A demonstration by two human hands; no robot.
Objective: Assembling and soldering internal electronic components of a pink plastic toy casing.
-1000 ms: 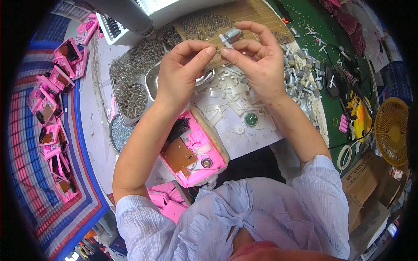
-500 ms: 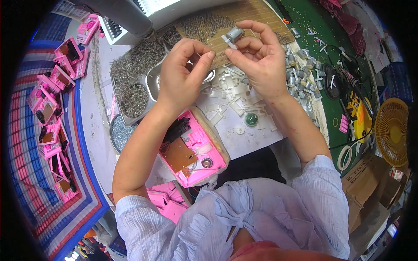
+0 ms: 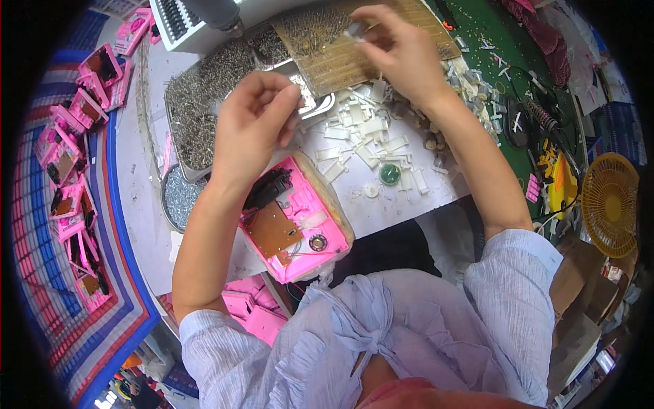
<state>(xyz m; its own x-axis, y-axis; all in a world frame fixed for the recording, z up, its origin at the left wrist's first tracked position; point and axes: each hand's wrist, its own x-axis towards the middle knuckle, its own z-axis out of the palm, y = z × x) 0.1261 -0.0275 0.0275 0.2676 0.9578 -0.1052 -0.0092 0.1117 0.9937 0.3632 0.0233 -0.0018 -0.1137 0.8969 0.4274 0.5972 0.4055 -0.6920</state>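
My right hand is raised over the brown cardboard, its thumb and fingers closed on a small silver motor, partly blurred. My left hand hovers above the pink plastic housing, beside the metal tray of screws. Its thumb and fingertips are pressed together, and whatever is between them is hidden. Inside the housing lie a brown circuit board, a round speaker, a black part and thin wires.
White plastic parts are scattered around a green round piece. More motors lie at the right. A dark powered screwdriver hangs at the top. A round dish of small screws and several pink housings are on the left.
My left hand has moved left and toward me, away from the right one. My right hand has shifted up and slightly left with the motor. The whole view has shifted slightly.
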